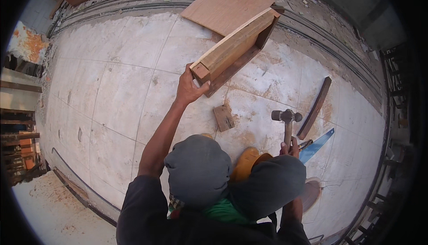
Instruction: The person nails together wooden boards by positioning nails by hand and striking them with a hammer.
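My left hand [187,89] grips the near corner of a wooden box frame [232,57], thumb on one side and fingers round the other. The frame has a pale plywood face and darker timber edges, and it stands tilted, reaching away to the upper right. In my right hand [290,150] is a ball-peen hammer [286,116], held by its handle with the head up, beside my right knee. A handsaw [317,147] with a blue blade lies near that hand, its handle partly hidden.
A short wood block [224,118] lies on the tiled floor [120,93] before my knees. A dark wooden strip [314,107] rests at the right. Beyond the frame is a plywood sheet [229,4], near long thin rods [138,5] along the floor's far edge.
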The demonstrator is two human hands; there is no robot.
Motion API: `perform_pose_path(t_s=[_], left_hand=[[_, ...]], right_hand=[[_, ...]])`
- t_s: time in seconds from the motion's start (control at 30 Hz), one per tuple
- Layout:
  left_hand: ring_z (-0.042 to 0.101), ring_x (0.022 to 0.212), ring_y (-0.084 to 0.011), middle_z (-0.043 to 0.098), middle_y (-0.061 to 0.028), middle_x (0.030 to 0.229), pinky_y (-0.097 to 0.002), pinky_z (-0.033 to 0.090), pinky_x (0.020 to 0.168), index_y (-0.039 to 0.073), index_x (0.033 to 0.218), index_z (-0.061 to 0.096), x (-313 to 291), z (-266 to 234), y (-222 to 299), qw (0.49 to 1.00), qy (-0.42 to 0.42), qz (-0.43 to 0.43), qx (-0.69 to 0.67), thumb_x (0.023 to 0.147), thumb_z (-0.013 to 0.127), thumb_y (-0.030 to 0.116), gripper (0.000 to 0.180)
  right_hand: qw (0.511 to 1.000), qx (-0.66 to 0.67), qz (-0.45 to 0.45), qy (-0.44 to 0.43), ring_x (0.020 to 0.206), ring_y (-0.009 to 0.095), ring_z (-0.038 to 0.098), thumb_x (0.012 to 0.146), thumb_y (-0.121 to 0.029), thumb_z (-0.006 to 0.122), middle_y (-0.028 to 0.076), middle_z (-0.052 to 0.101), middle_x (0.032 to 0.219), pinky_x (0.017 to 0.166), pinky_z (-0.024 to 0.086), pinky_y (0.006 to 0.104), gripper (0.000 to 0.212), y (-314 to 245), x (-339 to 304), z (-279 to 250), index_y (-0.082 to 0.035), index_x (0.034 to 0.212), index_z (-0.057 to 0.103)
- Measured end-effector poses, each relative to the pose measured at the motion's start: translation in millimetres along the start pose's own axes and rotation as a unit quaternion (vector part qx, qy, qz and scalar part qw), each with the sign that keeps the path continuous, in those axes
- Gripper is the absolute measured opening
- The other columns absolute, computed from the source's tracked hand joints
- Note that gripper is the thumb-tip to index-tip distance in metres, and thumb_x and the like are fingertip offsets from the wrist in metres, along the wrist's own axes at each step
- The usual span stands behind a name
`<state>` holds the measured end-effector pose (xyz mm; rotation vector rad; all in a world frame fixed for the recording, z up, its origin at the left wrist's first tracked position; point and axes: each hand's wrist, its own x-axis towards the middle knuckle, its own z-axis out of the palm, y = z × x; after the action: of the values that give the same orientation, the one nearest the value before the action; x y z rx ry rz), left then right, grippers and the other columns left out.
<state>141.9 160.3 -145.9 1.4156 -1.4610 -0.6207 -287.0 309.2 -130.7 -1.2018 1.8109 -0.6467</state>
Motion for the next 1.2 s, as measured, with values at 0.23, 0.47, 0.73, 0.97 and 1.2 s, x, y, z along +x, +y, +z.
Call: perform_pose_path(t_s=[0.23,0.47,0.73,0.97,1.2], left_hand=[[0.071,0.099,-0.0304,0.070,-0.0219,0.103,-0.0393,0.056,0.085,-0.004,0.116,0.049,0.6,10.9,12.8,0.997,0.036,-0.066,-0.001,0.073,0.088,0.031,0.068],[0.071,0.098,-0.0361,0.070,-0.0234,0.102,-0.0422,0.056,0.083,-0.001,0.116,0.050,-7.7,7.9,23.6,0.997,0.009,-0.075,0.022,0.075,0.085,0.039,0.067],[0.070,0.097,-0.0387,0.069,-0.0228,0.102,-0.0447,0.056,0.082,0.002,0.120,0.050,-14.7,15.8,13.4,0.998,0.048,-0.032,0.025,0.074,0.086,0.037,0.068],[0.070,0.097,-0.0376,0.070,-0.0222,0.103,-0.0444,0.056,0.082,0.002,0.119,0.049,-12.0,17.3,15.3,0.998,0.036,-0.041,0.018,0.074,0.086,0.036,0.067],[0.070,0.098,-0.0363,0.070,-0.0226,0.104,-0.0436,0.056,0.083,0.002,0.119,0.049,-15.4,12.5,8.7,0.998,0.030,-0.041,0.024,0.075,0.086,0.037,0.067]], right_hand=[[0.939,-0.190,-0.259,-0.123,0.062,0.031,0.065,0.097,-0.022,0.061,0.018,0.065,0.074,0.058,0.047,0.0392,0.047,-242.2,42.4,7.7,-0.004,0.137,0.046],[0.858,-0.190,-0.474,-0.049,0.076,0.044,0.067,0.094,-0.020,0.065,0.025,0.069,0.088,0.065,0.051,0.0483,0.053,-313.3,35.3,51.9,-0.008,0.141,0.045],[0.864,-0.266,-0.420,-0.075,0.080,0.044,0.067,0.093,-0.020,0.065,0.026,0.068,0.085,0.069,0.051,0.0489,0.047,-307.3,43.4,60.4,-0.007,0.136,0.051],[0.876,-0.159,-0.455,0.015,0.074,0.031,0.072,0.098,-0.024,0.062,0.023,0.069,0.088,0.067,0.054,0.0374,0.054,-318.2,28.3,50.2,0.003,0.141,0.044],[0.859,-0.294,-0.409,-0.097,0.078,0.045,0.067,0.093,-0.017,0.065,0.027,0.069,0.090,0.069,0.052,0.0488,0.053,-293.0,40.8,69.3,-0.009,0.142,0.045]])
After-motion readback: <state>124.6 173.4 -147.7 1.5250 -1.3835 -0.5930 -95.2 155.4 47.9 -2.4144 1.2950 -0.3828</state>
